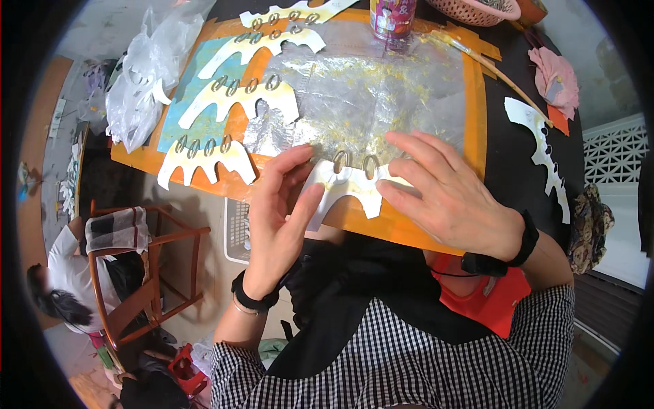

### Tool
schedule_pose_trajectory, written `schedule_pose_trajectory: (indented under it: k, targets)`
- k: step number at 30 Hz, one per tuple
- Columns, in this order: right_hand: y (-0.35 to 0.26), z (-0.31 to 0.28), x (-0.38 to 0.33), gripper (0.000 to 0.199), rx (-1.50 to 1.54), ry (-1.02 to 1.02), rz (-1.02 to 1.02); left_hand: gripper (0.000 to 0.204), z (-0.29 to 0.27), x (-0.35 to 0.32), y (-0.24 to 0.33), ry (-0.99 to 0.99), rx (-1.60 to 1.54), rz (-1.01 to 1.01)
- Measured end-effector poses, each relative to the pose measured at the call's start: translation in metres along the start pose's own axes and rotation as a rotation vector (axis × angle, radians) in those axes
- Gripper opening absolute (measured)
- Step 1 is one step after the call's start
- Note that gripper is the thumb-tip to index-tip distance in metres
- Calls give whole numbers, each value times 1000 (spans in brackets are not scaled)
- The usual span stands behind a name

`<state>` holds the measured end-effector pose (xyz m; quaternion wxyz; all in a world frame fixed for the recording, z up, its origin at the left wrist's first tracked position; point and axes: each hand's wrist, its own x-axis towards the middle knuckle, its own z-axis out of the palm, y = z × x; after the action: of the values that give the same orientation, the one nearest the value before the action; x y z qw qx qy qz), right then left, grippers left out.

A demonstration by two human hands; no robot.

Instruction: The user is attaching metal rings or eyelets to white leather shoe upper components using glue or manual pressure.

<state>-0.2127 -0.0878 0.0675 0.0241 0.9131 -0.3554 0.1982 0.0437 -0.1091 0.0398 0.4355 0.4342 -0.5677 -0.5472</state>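
Observation:
A white scalloped strip (373,204) with a yellowish smear lies at the near edge of the orange-taped board, between my hands. Two metal loops (342,161) stand up from its upper edge; my right hand may hide more. My left hand (276,204) has its thumb on the strip's left end, the other fingers curled behind. My right hand (453,194) holds the right end between thumb and index finger, the other fingers stretched above it. Left of my hands lie similar strips with rows of metal loops: a near one (204,163), a middle one (242,102) and others farther back.
The board (475,116) carries a shiny, yellow-smeared sheet (381,88). At its far side are a purple container (393,19), a brush (487,63) and a pink basket (470,10). A plastic bag (139,88) lies left, another strip (538,146) right. Beyond a wooden chair (153,273) is another person.

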Motion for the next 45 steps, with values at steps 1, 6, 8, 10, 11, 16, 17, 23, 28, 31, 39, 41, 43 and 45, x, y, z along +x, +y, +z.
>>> schedule_pose_trajectory:
  k: [1, 6, 8, 10, 11, 16, 17, 23, 28, 31, 39, 41, 43, 45]
  targets:
    - [0, 0, 0, 21, -8, 5, -8, 43, -1, 2, 2, 4, 0, 11]
    - [0, 1, -6, 24, 88, -6, 35, 29, -5, 12, 8, -98, 301, 66]
    - [2, -2, -7, 26, 167, -16, 49, 29, -7, 13, 6, -129, 350, 81]
    - [8, -3, -8, 29, 249, -28, 66, 27, -8, 12, 4, -129, 190, 54]
    - [14, 0, -10, 31, 320, 86, 101, 27, -8, 9, 6, -127, 189, 58]
    - [14, -11, 2, 28, 429, 340, 316, 25, -11, -10, 5, -82, 9, 0]
    - [14, -9, 4, 28, 426, 339, 319, 25, -10, -13, 5, -84, 6, 0]
    - [-1, 14, 17, 13, 397, 182, 45, 25, -5, -28, 9, -47, -244, -126]
    - [-8, 26, 35, 10, 389, 161, -18, 23, -8, -37, 3, -61, -17, -7]
    - [-8, 31, 39, 9, 422, 115, -3, 24, -11, -41, 13, -75, -41, -141]
    - [-8, 33, 38, 9, 480, 70, 1, 16, -11, -28, 12, -22, 50, -161]
    - [-8, 33, 37, 9, 497, 72, 8, 17, -13, -26, 12, -46, 55, -218]
    - [-9, 32, 37, 11, 514, 64, 1, 15, -14, -26, 10, -38, -29, -164]
    - [-10, 29, 36, 12, 504, 83, -23, 15, -13, -27, 13, -42, -105, -183]
